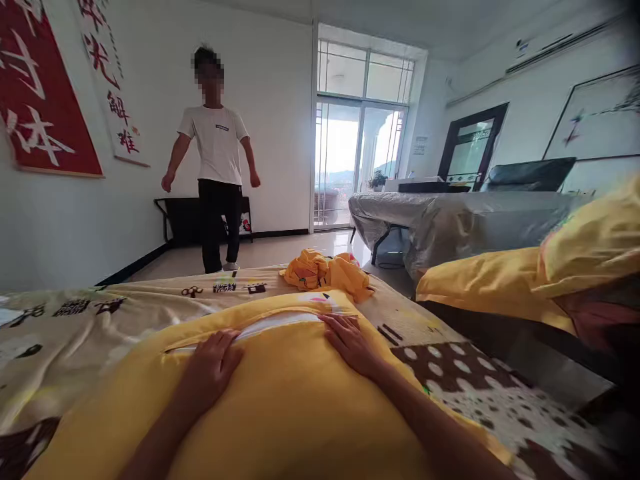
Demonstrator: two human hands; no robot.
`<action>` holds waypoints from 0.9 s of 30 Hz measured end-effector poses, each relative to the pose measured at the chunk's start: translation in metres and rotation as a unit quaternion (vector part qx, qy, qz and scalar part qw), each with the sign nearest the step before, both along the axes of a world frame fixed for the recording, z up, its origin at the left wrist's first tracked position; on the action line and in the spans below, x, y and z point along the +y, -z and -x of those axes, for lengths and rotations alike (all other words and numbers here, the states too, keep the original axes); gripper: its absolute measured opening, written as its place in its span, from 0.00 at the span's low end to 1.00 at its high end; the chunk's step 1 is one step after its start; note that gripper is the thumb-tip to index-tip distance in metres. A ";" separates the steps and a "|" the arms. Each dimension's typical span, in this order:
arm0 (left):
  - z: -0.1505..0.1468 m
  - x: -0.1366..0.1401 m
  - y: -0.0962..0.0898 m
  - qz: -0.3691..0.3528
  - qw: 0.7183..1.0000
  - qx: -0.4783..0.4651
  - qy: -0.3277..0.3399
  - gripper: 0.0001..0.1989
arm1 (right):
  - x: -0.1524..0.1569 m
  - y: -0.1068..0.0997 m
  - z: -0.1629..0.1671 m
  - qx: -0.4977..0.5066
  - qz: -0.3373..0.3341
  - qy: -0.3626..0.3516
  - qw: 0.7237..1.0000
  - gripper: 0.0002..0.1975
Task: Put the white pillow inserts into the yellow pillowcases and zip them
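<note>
L hand (215,363) is resting w/ fingers partly curled at the near edge of a slit in a yellow pillow cover (285,400); R hand (353,340) is lying flatter, fingers loosely straight, tips at the slit's right end. Can't tell if either is pinching cloth. They're prob. holding the slit steady, one per side, b/c white inner fabric (277,323) is showing between them. The plump pillow is lying on a patterned blanket (430,360), directly before the wearer, prob. so the bed's taking its weight. Just beyond the pillow, a crumpled orange cloth (325,275) is sitting. Right of the pillow, more yellow bedding (490,277) is lying; farther beyond, a desk (450,220) is standing under plastic, prob. vs. dust. Beyond-left of the pillow, a person in a white T-shirt (220,147) is standing, arms apart.
</note>
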State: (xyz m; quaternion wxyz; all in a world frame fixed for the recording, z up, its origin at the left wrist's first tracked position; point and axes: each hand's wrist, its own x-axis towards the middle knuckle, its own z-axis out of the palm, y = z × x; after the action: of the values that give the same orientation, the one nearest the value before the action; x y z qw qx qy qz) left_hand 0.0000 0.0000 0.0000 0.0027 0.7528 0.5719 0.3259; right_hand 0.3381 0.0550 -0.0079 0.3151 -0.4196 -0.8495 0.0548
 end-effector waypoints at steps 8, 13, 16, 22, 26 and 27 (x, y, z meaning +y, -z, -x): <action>0.021 0.008 -0.055 0.079 0.987 0.127 0.050 0.19 | 0.010 -0.049 -0.002 -0.110 0.010 0.039 0.993 0.12; 0.021 0.031 -0.116 -0.027 0.992 0.119 -0.040 0.20 | 0.028 -0.104 0.007 -0.120 -0.027 0.073 0.990 0.14; 0.013 0.039 -0.097 -0.028 0.993 0.095 -0.071 0.15 | 0.026 -0.102 0.009 -0.121 -0.053 0.089 0.987 0.11; 0.029 0.048 -0.036 0.072 0.988 0.113 -0.071 0.14 | 0.026 -0.057 0.009 -0.141 -0.052 0.069 0.986 0.07; 0.047 0.053 -0.024 0.085 0.988 0.091 -0.094 0.20 | 0.038 -0.037 0.015 -0.123 -0.024 0.094 0.988 0.11; 0.048 0.054 -0.021 0.079 0.987 0.084 -0.108 0.21 | 0.040 -0.035 0.018 -0.117 -0.018 0.103 0.988 0.11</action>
State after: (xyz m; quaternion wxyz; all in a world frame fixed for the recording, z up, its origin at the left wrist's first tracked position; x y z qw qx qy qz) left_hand -0.0478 0.0536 0.0212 -0.0210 0.7088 0.6718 0.2139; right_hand 0.3197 0.0954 0.0267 0.2250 -0.5030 -0.8334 -0.0429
